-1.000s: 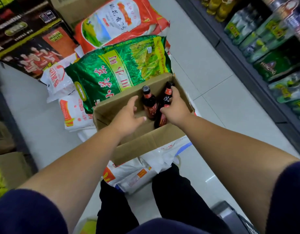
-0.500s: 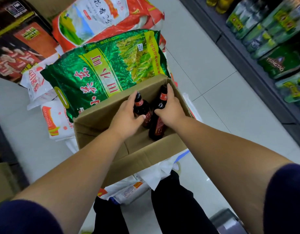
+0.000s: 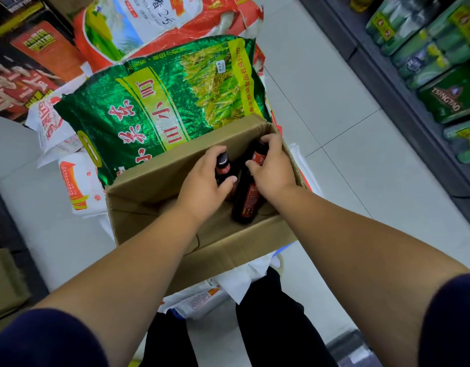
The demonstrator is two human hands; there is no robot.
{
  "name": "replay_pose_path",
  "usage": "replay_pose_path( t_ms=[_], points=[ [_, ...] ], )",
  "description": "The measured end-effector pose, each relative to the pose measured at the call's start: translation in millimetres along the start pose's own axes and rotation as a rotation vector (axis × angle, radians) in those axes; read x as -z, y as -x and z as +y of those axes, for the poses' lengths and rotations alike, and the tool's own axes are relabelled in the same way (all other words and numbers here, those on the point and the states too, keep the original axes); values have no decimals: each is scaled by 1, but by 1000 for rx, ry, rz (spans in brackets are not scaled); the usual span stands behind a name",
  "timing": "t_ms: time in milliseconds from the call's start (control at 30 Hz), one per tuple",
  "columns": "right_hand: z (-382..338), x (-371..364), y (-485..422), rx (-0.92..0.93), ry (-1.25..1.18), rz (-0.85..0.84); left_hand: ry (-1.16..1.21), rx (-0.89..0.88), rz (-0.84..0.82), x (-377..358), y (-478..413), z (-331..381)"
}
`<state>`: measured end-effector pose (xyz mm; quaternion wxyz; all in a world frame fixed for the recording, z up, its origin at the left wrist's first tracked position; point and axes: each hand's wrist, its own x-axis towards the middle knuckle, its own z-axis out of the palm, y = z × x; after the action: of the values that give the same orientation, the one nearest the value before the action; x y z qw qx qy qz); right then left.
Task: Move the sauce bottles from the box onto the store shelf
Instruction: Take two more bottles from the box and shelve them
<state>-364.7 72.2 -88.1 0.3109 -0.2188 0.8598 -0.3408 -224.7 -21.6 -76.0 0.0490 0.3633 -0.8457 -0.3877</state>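
Both hands are reaching into the open brown cardboard box [image 3: 215, 250], which is sitting on white sacks on the floor. The left hand [image 3: 202, 186] is wrapping fingers and thumb round the neck of the left dark glass sauce bottle with a red label [image 3: 224, 166]. Just right of it, the right hand [image 3: 275, 170] is gripping the top of the right dark glass sauce bottle [image 3: 247, 202]. Both bottles are standing in the box's far right part. A shiny green rice bag [image 3: 162, 102] is lying just beyond the box. The dark store shelf [image 3: 403, 115] is running along the right, well apart.
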Motion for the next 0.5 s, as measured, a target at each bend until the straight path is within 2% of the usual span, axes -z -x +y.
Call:
replay_pose_path(
  t_ms=[100, 233, 500],
  points=[
    [-1, 0, 7, 86, 36, 6, -1, 19, 33, -2, 6, -7],
    [2, -1, 15, 207, 115, -93, -14, 15, -2, -2, 14, -14],
    [8, 7, 16, 123, -20, -181, 23, 19, 17, 2, 24, -10]
  ],
)
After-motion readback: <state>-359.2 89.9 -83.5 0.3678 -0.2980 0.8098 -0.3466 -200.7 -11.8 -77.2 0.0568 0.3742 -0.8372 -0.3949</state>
